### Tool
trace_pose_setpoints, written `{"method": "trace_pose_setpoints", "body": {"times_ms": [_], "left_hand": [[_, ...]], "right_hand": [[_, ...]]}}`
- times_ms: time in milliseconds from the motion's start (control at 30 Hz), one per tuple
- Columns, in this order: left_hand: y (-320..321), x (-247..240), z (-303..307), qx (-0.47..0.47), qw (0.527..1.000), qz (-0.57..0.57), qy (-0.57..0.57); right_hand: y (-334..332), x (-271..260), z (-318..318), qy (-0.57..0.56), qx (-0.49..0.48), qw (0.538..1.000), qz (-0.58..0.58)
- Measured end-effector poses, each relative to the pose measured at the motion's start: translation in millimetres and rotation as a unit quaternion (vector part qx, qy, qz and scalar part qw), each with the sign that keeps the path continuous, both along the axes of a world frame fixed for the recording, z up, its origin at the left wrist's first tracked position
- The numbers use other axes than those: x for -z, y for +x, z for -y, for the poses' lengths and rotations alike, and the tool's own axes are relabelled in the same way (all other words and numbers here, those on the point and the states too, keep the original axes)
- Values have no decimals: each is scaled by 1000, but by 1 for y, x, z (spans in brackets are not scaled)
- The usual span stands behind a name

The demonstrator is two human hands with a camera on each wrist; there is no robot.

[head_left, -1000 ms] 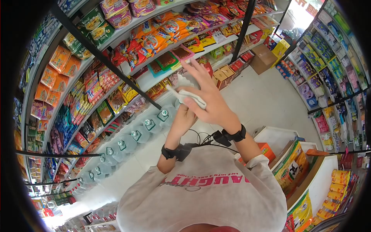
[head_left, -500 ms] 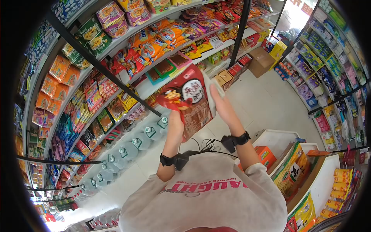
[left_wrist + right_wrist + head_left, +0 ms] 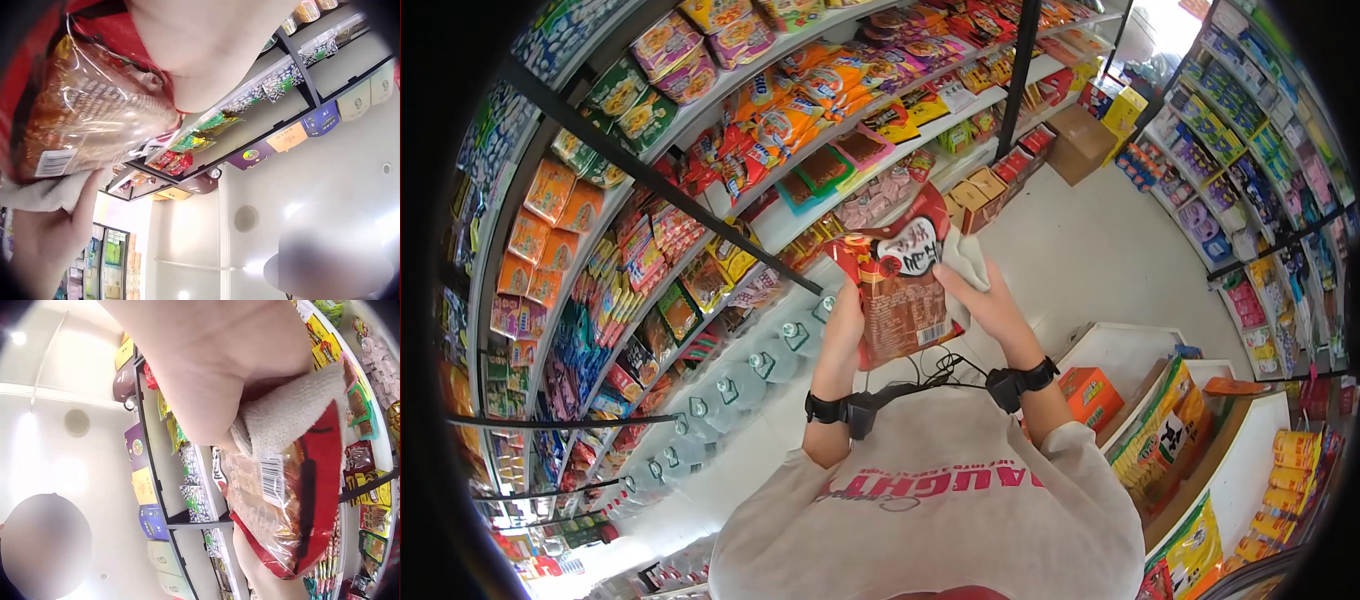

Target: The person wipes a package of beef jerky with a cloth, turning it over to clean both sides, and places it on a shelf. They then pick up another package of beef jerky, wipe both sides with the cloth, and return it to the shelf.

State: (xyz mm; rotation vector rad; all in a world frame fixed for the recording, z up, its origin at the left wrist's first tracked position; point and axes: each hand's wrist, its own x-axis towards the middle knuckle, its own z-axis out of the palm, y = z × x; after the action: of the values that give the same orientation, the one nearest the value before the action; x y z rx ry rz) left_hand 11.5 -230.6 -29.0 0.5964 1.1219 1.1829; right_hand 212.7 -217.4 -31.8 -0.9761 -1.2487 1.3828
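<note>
- Head view puts the red snack bag upright at chest height between both hands, above the aisle floor (it touches no shelf).
- We see the left hand clamped on the bag's left edge, with most of its fingers hidden behind the pack. The right hand pinches a white cloth against the bag's right side.
- We judge slipping the main risk. The wrapper looks glossy, so a hard push through the cloth could twist the bag out of the left grip, or crush what is inside.
- Open room lies ahead over the floor. The shelf edge and the water bottles stand near on the left, and a white bin is near on the right.
</note>
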Motion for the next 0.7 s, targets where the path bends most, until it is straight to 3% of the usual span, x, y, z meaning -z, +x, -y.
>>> {"method": "trace_pose_setpoints", "body": {"times_ms": [133, 200, 300, 333, 367, 467, 567, 700], "left_hand": [[2, 6, -5, -38, 993, 104, 43], [6, 8, -11, -56, 988, 33, 137], [25, -5, -7, -49, 938, -186, 289], [40, -6, -6, -32, 942, -159, 293], [57, -5, -4, -17, 945, -133, 297], [62, 2, -5, 2, 977, -25, 213], [68, -2, -10, 6, 990, 100, 103], [83, 4, -16, 20, 980, 175, 89]], "right_hand": [[6, 3, -9, 86, 77, 992, -42], [13, 10, -14, 117, 151, 982, 9], [17, 20, -13, 167, 207, 961, 70], [15, 18, -8, 183, 214, 955, 89], [13, 14, 1, 126, 165, 971, 119], [-5, 12, 14, 270, 1, 952, 145], [-12, -2, 23, 309, 14, 914, 265], [17, -7, 6, 322, 156, 868, 345]]}}
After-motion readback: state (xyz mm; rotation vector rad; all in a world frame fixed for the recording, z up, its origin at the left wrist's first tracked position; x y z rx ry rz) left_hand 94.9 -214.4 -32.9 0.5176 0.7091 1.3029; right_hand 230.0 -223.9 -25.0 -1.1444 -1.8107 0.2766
